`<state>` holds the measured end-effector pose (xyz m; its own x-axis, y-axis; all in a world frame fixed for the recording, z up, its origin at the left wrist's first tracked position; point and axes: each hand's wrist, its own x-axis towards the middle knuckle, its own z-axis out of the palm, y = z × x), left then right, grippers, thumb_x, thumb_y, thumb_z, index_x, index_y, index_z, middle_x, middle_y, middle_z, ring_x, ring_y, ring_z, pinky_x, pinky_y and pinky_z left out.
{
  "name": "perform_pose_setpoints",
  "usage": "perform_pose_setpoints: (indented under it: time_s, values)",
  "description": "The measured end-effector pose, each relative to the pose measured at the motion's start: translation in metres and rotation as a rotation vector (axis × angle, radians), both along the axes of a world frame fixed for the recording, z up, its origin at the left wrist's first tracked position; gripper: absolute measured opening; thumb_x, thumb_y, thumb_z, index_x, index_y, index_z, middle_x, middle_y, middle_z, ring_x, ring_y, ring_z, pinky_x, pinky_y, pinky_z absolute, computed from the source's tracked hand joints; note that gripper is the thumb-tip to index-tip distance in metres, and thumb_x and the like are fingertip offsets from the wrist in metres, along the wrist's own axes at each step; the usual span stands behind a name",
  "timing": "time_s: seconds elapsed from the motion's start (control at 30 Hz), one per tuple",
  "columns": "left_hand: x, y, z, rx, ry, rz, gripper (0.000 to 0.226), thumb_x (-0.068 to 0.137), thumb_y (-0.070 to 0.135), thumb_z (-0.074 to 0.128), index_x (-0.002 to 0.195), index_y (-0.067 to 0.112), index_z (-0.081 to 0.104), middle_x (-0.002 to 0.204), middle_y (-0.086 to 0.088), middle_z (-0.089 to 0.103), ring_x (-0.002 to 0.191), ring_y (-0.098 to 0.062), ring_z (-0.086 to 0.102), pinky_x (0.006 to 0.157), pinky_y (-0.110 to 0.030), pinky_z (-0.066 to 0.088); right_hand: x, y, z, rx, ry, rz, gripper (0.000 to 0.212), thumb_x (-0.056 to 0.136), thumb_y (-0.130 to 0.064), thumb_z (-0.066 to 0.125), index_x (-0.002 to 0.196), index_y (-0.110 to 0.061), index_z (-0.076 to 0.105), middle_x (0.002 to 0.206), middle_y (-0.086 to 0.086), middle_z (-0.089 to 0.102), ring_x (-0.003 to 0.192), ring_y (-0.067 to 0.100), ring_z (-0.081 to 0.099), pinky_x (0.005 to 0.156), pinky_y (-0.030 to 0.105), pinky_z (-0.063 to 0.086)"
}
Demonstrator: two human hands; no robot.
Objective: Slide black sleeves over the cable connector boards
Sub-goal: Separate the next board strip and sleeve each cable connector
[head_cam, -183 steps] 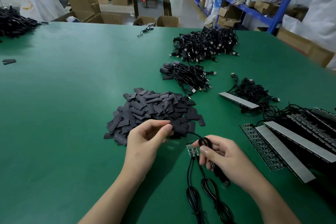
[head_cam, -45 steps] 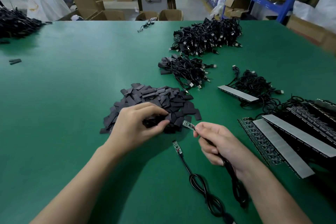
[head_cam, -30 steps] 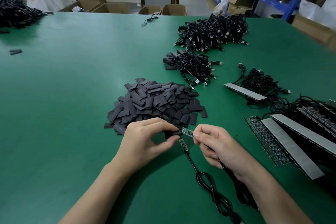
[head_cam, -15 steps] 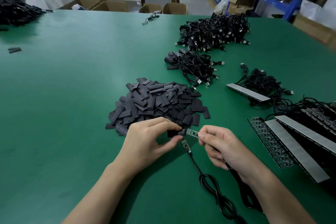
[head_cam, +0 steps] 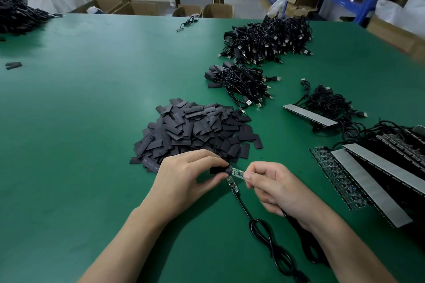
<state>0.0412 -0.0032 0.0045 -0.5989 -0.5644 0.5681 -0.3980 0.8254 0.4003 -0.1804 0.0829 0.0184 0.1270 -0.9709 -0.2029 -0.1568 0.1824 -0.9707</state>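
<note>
One green surface carries a heap of black sleeves at its middle. Just nearer, the left grip pinches a single sleeve between thumb and fingers. Its end is right at the tip of a connector board pinched in the curled right grip. A second board lies beneath on the surface.

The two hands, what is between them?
Head view: a green board, reaching from the black sleeve in the left hand to the right hand.
</note>
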Motion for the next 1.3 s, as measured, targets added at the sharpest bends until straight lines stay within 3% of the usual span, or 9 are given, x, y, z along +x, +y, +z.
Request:
perform_pose_setpoints:
  time_s: [0.23,0.47,0.8,1.0,1.13,1.3]
  values:
    - [0.0007,-0.0020,-0.0013,-0.001,-0.043,-0.037,0.019,0.100,0.039,0.066,0.107,0.024,0.074,0.109,0.017,0.070,0.097,-0.003,0.067,0.077,-0.028,0.056,-0.0022,0.0007,-0.0001,-0.008,0.010,0.038,0.029,0.091,-0.047,0.060,0.074,-0.023,0.058,0.050,-0.006,0.032,0.039,0.011,0.022,0.038,0.021,0.026]
    - [0.0003,-0.0004,0.0001,-0.026,-0.059,-0.049,0.017,0.099,0.034,0.068,0.107,0.021,0.075,0.108,0.014,0.071,0.097,-0.008,0.067,0.077,-0.031,0.057,-0.0018,0.0010,0.0009,0.003,0.002,0.059,0.028,0.097,-0.037,0.060,0.073,-0.023,0.057,0.051,-0.006,0.031,0.040,0.011,0.020,0.037,0.021,0.025]
    - [0.0033,-0.0014,-0.0021,0.055,-0.084,-0.071,0.016,0.098,0.036,0.070,0.107,0.024,0.074,0.108,0.017,0.069,0.097,-0.007,0.066,0.077,-0.032,0.056,-0.0023,0.0013,-0.0011,-0.010,0.050,0.089,0.031,0.092,-0.047,0.062,0.074,-0.023,0.058,0.052,-0.005,0.030,0.042,0.014,0.019,0.040,0.027,0.018]
    - [0.0018,-0.0006,-0.0030,0.174,0.030,-0.050,0.015,0.092,0.039,0.076,0.102,0.027,0.076,0.103,0.019,0.070,0.094,-0.001,0.068,0.079,-0.032,0.057,-0.0019,0.0019,-0.0052,-0.083,0.143,0.052,0.030,0.093,-0.049,0.059,0.075,-0.025,0.054,0.056,-0.002,0.031,0.044,0.012,0.024,0.042,0.022,0.023]
    - [0.0018,0.0024,-0.0038,0.289,0.107,-0.060,0.016,0.090,0.043,0.075,0.099,0.029,0.076,0.100,0.018,0.071,0.087,-0.012,0.071,0.074,-0.035,0.058,-0.0034,0.0018,-0.0055,-0.094,0.138,0.057,0.032,0.094,-0.050,0.060,0.078,-0.023,0.055,0.057,-0.002,0.032,0.044,0.011,0.025,0.042,0.020,0.024]
    - [0.0024,0.0043,-0.0052,0.321,0.131,-0.070,0.013,0.088,0.027,0.081,0.100,0.027,0.077,0.099,0.015,0.072,0.085,-0.012,0.070,0.073,-0.030,0.058,-0.0040,0.0018,-0.0065,-0.112,0.172,0.059,0.032,0.094,-0.051,0.059,0.079,-0.023,0.056,0.055,-0.005,0.033,0.045,0.011,0.026,0.043,0.019,0.025]
